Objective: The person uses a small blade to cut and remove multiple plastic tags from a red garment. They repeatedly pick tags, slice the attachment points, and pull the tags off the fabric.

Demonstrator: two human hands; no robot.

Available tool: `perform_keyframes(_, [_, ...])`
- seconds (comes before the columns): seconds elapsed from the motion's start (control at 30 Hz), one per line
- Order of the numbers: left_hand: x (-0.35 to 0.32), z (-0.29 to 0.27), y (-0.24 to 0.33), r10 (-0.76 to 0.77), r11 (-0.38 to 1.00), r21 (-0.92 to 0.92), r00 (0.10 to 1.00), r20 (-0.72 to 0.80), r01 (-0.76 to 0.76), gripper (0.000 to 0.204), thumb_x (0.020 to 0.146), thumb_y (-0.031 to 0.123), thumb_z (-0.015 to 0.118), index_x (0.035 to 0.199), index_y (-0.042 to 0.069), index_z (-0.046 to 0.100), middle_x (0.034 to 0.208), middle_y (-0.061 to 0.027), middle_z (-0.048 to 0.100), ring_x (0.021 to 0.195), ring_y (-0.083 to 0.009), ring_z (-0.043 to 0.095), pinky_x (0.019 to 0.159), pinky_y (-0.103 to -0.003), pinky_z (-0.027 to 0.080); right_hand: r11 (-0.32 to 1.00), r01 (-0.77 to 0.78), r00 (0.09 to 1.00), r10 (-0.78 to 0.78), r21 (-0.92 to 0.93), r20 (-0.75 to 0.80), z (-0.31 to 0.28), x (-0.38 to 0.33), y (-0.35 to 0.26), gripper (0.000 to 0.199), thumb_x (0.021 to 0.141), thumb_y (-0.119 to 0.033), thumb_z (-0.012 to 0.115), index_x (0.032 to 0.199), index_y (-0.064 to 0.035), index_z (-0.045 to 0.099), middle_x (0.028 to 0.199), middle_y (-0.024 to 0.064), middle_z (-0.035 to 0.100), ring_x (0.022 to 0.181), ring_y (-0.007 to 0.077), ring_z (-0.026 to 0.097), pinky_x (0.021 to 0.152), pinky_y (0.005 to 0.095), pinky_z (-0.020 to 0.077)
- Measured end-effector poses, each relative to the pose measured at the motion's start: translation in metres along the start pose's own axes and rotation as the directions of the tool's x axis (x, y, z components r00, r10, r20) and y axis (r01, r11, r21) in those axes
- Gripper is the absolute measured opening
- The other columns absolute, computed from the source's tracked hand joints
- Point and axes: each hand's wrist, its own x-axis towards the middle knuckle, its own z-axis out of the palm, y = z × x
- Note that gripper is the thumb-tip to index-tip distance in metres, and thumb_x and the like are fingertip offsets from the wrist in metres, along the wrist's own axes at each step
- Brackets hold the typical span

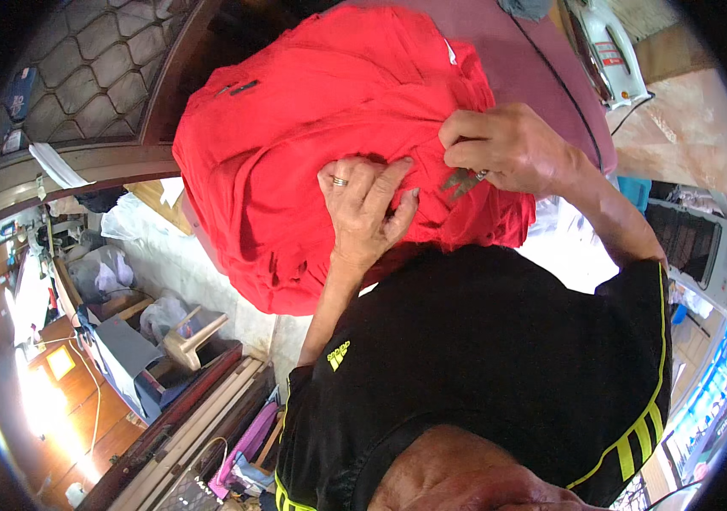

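The red fabric pile [295, 128] lies bunched on the mauve-covered surface [517, 68], directly before the torso. Right grip: the right hand [508, 149] is closed around what appear to be metal snips [463, 183], tips toward the left hand [363, 200]; its foremost fingers meet the fabric. Left grip: thumb and forefinger stand apart on the cloth; whether they pinch a fold cannot be determined. Recommended practice: tension the section between both hands. Keep the tips parallel to the weave and clear of the left fingertips to limit nicking.
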Motion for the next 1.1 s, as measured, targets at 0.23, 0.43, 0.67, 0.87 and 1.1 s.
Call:
perform_keyframes(0.23, [0.028,-0.038,0.018,0.051,0.734,-0.669,0.972,0.228,0.119,0.023,0.078,0.009,0.075,0.099,0.003,0.068,0.102,-0.0106,0.068,0.101,-0.0296,0.062,0.093,-0.044,0.037,0.95,-0.035,0.94,0.137,0.309,-0.312,-0.032,0.054,-0.021,0.035,0.068,0.01,0.073,0.099,-0.007,0.068,0.106,0.0066,0.065,0.074,0.0113,0.065,0.054,0.025,0.0514])
perform_keyframes(0.43, [0.01,-0.073,0.02,0.176,0.835,-0.517,0.8,0.573,0.187,0.025,0.084,0.014,0.073,0.106,0.003,0.068,0.112,-0.0156,0.066,0.114,-0.0338,0.059,0.1,-0.046,0.04,0.957,-0.077,0.965,0.002,0.28,0.261,0.022,0.029,-0.033,0.03,0.079,-0.003,0.067,0.107,-0.012,0.065,0.109,0.0054,0.065,0.085,0.0244,0.069,0.067,0.0351,0.0579])
perform_keyframes(0.67, [-0.011,-0.124,-0.036,-0.364,0.674,0.601,0.901,-0.237,0.43,0.032,0.079,0.002,0.07,0.11,0.005,0.072,0.106,-0.0175,0.066,0.095,-0.0341,0.065,0.089,-0.041,0.049,0.822,-0.071,0.997,0.061,0.565,0.037,0.005,0.039,-0.014,0.022,0.077,-0.003,0.072,0.097,-0.0073,0.064,0.098,0.0086,0.066,0.088,0.0282,0.069,0.072,0.0392,0.0567])
perform_keyframes(0.87, [-0.043,-0.178,-0.047,-0.512,0.799,0.263,0.841,-0.173,0.541,0.049,0.069,-0.012,0.056,0.113,0.002,0.073,0.094,-0.0145,0.063,0.087,-0.0274,0.064,0.083,-0.031,0.049,0.956,-0.29,0.944,0.293,0.044,-0.154,0.024,0.084,0.093,0.02,0.096,-0.017,0.061,0.101,0.0025,0.065,0.093,0.0182,0.068,0.087,0.0347,0.067,0.074,0.039,0.0537])
perform_keyframes(1.1, [-0.007,-0.211,-0.064,-0.61,0.736,0.543,0.744,0.271,0.405,0.044,0.073,0.041,0.082,0.098,0.006,0.076,0.105,-0.0167,0.068,0.099,-0.0355,0.064,0.086,-0.046,0.05,0.933,-0.352,0.936,0.353,0.073,-0.004,0.028,0.104,0.092,0.023,0.092,-0.02,0.067,0.098,0.0012,0.062,0.086,0.019,0.064,0.076,0.0372,0.063,0.068,0.0426,0.0492])
